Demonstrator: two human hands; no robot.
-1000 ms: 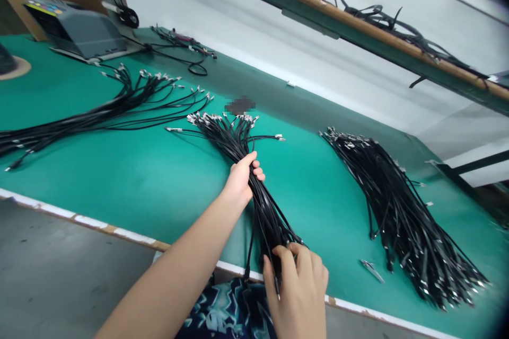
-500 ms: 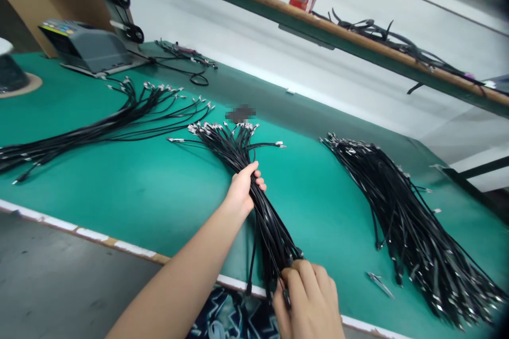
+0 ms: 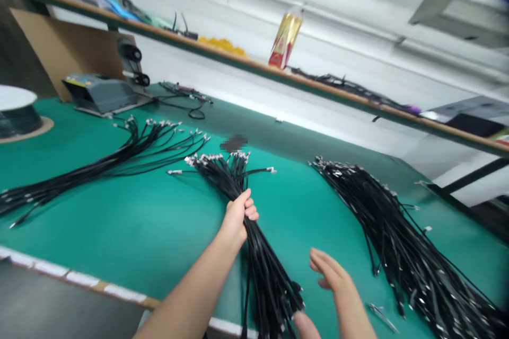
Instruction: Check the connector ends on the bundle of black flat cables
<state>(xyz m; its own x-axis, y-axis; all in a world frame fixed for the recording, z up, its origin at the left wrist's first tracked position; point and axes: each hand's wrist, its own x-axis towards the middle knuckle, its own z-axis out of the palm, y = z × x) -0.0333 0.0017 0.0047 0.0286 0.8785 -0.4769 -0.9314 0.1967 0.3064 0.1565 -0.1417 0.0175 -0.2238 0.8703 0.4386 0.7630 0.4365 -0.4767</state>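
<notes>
My left hand [image 3: 239, 216] is wrapped round a bundle of black cables [image 3: 264, 270] at its upper middle. The bundle's white and metal connector ends fan out beyond my fist, while its lower ends spread toward the table's front edge. My right hand [image 3: 332, 275] is beside the lower bundle on the right, fingers stretched forward and apart from a blurred thumb low in the view. Nothing shows in its grasp. Whether the thumb touches the cable ends is unclear.
A larger pile of black cables [image 3: 393, 233] lies at the right, near a small metal tool [image 3: 382, 318]. Another cable bunch [image 3: 107, 161] lies left. Behind it stand a grey machine [image 3: 101, 92] and a spool [image 3: 18, 111]. A shelf [image 3: 254, 65] crosses the back above the green table [image 3: 159, 243].
My right hand has come off the lower cable ends, opened and moved right. The left hand keeps its hold. The view has tilted up, showing more of the shelf.
</notes>
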